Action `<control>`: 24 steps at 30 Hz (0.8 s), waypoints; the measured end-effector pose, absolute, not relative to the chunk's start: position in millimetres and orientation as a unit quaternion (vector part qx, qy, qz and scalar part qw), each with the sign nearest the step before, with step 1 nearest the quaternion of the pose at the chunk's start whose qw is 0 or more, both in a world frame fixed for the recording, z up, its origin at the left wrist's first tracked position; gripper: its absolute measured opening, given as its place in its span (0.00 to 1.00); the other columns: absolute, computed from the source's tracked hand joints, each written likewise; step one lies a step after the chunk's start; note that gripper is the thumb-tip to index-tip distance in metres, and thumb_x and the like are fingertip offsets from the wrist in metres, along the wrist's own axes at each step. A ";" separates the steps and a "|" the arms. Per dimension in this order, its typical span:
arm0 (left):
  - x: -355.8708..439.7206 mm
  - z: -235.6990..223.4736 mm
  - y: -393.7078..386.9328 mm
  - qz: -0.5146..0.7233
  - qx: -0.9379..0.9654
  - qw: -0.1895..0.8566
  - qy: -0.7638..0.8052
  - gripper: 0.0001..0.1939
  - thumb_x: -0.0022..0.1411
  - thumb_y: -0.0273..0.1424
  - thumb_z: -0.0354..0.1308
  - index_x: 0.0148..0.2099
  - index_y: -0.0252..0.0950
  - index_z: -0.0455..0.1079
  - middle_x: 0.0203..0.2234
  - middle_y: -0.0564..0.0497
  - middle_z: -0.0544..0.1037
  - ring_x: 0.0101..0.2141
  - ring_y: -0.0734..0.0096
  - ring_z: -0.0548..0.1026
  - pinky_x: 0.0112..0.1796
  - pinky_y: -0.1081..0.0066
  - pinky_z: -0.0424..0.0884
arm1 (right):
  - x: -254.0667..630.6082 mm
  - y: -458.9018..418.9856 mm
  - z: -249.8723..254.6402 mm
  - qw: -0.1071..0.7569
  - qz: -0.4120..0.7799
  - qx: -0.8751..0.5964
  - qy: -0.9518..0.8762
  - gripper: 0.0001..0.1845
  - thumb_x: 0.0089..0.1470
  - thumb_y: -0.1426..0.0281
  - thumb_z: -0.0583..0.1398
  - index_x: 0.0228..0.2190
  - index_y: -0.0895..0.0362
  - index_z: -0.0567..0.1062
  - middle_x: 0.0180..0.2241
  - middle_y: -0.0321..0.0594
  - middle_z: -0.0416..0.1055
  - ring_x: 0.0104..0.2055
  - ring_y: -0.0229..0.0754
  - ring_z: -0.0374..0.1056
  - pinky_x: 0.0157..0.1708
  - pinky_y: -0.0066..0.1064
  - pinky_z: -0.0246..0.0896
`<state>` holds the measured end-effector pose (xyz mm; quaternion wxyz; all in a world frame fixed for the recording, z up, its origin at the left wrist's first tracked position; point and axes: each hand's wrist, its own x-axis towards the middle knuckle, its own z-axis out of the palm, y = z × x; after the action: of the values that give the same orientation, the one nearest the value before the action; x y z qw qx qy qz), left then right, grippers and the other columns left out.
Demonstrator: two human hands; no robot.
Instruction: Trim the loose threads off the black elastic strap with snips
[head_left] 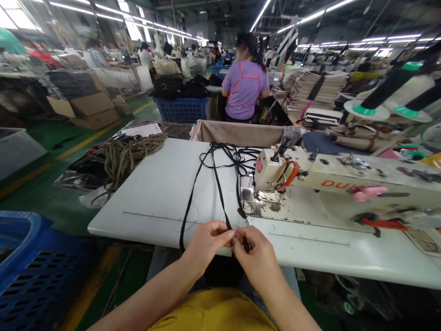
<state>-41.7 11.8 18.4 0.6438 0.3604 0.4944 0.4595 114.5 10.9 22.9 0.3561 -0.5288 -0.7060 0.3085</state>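
Observation:
At the front edge of the white sewing table, my left hand [210,238] pinches a narrow black strap [219,193] between thumb and fingers. My right hand [253,248] is closed right beside it, its fingertips meeting the left ones at the strap's end. What lies inside the right fingers is mostly hidden. From my hands the strap runs back to a loose tangle of black straps [229,155] by the machine head. Another length hangs over the table edge left of my left hand. The sewing machine [275,172] stands to the right, its needle area near the strap.
Olive cords [132,151] lie in a heap at the table's left end. A blue basket [27,262] stands on the floor at left. Behind the table is a fabric-lined bin [237,133]; beyond it sits a co-worker [245,85]. Thread cones [389,92] stand at right.

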 end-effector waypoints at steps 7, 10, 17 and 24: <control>-41.2 15.8 9.2 0.467 0.344 0.646 0.496 0.20 0.50 0.46 0.73 0.34 0.32 0.80 0.29 0.46 0.81 0.30 0.66 0.77 0.39 0.66 0.77 | 116.5 8.3 17.3 0.376 0.334 -0.547 -0.669 0.08 0.57 0.68 0.58 0.26 0.53 0.73 0.25 0.37 0.68 0.28 0.43 0.63 0.29 0.31 0.56; -39.9 15.4 8.6 0.465 0.346 0.653 0.488 0.20 0.49 0.46 0.73 0.32 0.32 0.79 0.29 0.46 0.81 0.31 0.66 0.78 0.40 0.66 0.77 | 118.6 7.7 17.0 0.365 0.310 -0.541 -0.691 0.10 0.58 0.68 0.57 0.25 0.53 0.72 0.26 0.37 0.68 0.29 0.42 0.64 0.31 0.32 0.57; -40.6 18.6 10.4 0.475 0.316 0.636 0.519 0.22 0.47 0.47 0.74 0.34 0.32 0.81 0.29 0.47 0.81 0.30 0.69 0.77 0.39 0.69 0.78 | 130.3 6.6 14.1 0.399 0.273 -0.568 -0.666 0.08 0.61 0.69 0.56 0.33 0.54 0.75 0.31 0.39 0.72 0.33 0.44 0.67 0.35 0.33 0.62; -38.7 19.5 10.8 0.492 0.308 0.640 0.504 0.21 0.47 0.45 0.75 0.33 0.32 0.80 0.28 0.48 0.80 0.31 0.67 0.77 0.39 0.67 0.78 | 131.3 2.8 23.8 0.383 0.305 -0.534 -0.690 0.19 0.60 0.66 0.62 0.52 0.52 0.74 0.44 0.43 0.74 0.34 0.43 0.69 0.37 0.35 0.67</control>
<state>-38.7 10.8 19.5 0.6397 0.3078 0.5035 0.4925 131.3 2.8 23.8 0.3827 -0.5336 -0.6897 0.3051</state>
